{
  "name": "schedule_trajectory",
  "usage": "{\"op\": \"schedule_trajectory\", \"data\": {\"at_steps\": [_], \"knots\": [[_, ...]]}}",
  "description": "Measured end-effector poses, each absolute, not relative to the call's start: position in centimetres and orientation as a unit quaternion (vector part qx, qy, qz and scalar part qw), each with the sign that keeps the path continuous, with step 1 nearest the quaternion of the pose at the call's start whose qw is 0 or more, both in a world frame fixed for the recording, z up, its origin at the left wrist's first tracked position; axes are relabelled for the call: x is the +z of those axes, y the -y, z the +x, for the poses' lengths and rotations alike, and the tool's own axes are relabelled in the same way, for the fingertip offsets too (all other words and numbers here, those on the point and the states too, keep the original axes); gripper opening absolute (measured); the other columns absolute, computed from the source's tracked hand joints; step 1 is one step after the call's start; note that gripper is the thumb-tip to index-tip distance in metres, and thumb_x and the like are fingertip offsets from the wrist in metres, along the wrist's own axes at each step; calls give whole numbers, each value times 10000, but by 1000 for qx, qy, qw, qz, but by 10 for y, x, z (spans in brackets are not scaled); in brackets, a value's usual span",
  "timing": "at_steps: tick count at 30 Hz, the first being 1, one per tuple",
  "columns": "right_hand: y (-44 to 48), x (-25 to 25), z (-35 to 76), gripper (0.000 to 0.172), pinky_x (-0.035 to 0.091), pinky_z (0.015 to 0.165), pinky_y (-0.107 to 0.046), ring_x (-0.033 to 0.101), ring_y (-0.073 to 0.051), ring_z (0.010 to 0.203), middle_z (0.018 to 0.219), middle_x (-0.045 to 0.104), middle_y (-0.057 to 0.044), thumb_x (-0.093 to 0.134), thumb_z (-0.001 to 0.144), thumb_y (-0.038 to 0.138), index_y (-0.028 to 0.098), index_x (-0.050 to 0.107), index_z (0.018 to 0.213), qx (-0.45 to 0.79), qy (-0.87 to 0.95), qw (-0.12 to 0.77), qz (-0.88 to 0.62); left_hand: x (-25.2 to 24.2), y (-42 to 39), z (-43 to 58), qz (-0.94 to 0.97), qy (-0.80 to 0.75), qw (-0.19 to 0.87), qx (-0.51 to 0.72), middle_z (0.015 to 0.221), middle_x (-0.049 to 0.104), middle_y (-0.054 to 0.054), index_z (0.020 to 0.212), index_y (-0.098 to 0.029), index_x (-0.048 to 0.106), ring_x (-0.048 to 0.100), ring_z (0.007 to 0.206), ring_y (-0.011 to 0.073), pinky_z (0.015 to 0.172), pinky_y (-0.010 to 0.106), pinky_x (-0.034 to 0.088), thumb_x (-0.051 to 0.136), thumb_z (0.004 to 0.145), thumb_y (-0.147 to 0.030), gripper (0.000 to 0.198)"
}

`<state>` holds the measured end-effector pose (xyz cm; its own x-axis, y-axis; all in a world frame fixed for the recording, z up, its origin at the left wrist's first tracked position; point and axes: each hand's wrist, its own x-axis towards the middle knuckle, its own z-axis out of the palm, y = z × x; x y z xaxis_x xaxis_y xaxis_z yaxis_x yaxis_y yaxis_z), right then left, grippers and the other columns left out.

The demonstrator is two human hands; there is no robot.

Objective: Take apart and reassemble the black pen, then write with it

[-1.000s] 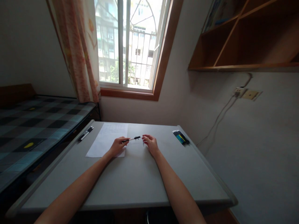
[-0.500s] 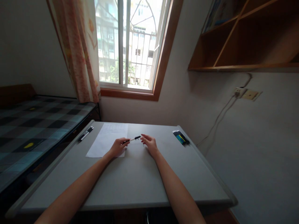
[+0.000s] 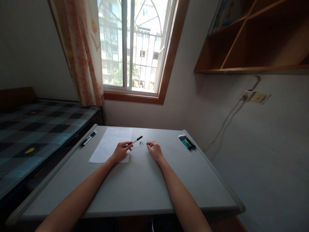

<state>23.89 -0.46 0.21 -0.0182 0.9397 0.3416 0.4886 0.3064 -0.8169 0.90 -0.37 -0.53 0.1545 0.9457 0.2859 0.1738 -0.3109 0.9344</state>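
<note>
My left hand (image 3: 122, 150) pinches a black and white pen (image 3: 136, 140) by its rear end, with the black front end tilted up and to the right. A small grey part (image 3: 141, 142) lies on the grey table (image 3: 135, 183) just past the pen's tip. My right hand (image 3: 154, 149) rests on the table to the right, fingers pinched on a thin dark piece (image 3: 148, 147) too small to name. A white sheet of paper (image 3: 111, 143) lies under and left of my left hand.
Another black and white pen (image 3: 88, 138) lies at the table's left edge. A pack of pens (image 3: 187, 142) sits at the right rear corner. A bed with a checked cover (image 3: 36, 125) stands to the left, a window behind, and wooden shelves (image 3: 253, 38) up on the right wall.
The two hands have drawn apart. The pen left the right hand and now tilts up in my left hand. A small grey part now lies on the table between them.
</note>
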Motion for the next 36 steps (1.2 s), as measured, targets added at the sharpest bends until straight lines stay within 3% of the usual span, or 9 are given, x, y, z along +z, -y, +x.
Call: {"op": "schedule_trajectory", "data": {"at_steps": [3,7,14,21,24,26,30,36], "knots": [[8,0,240,173,355,858,-307,517,-183,873,860,621,-51,575,720,225,226,702,838,155,727,353,-568,-3,5,10,645,-435,398,486,807,688,89,952,-110,657,627,611,156,636,304,528,617,705,-440,414],[12,2,241,205,337,839,-288,498,-192,934,910,625,-50,564,740,222,232,681,909,120,740,279,-600,0,8,11,647,-443,391,482,798,688,83,928,-119,667,621,609,155,632,303,529,615,702,-448,402],[10,2,249,143,336,763,-293,510,-200,864,875,617,-75,564,744,298,195,654,786,66,687,241,-683,1,8,11,648,-447,391,478,791,682,84,934,-117,668,607,594,149,612,294,522,613,695,-467,428],[6,-6,252,144,346,717,-293,542,-193,825,882,618,-98,518,776,256,191,646,763,59,666,233,-706,2,9,11,645,-447,395,477,776,683,83,919,-113,676,603,582,144,588,275,507,623,677,-479,441],[4,-9,254,110,356,713,-295,549,-194,814,861,622,-106,536,756,235,185,631,729,66,652,282,-701,3,9,11,646,-447,397,475,773,683,80,918,-115,677,606,581,143,591,274,506,628,673,-473,436],[1,-10,254,102,369,704,-293,555,-186,777,810,627,-96,537,749,238,183,615,713,105,632,360,-679,3,9,10,644,-446,398,477,772,682,78,921,-115,676,606,580,143,591,275,507,629,676,-463,428],[-6,-7,251,179,409,630,-270,559,-154,654,686,629,-50,576,699,345,171,604,725,316,543,533,-567,1,7,9,643,-445,398,481,767,681,73,921,-114,675,606,585,142,595,273,506,629,683,-445,410],[-5,2,247,285,401,573,-222,542,-126,664,719,631,-22,683,557,360,173,661,772,462,411,622,-479,-1,4,7,625,-457,399,492,772,671,70,953,-109,665,596,576,134,553,251,488,625,687,-450,435]]}}
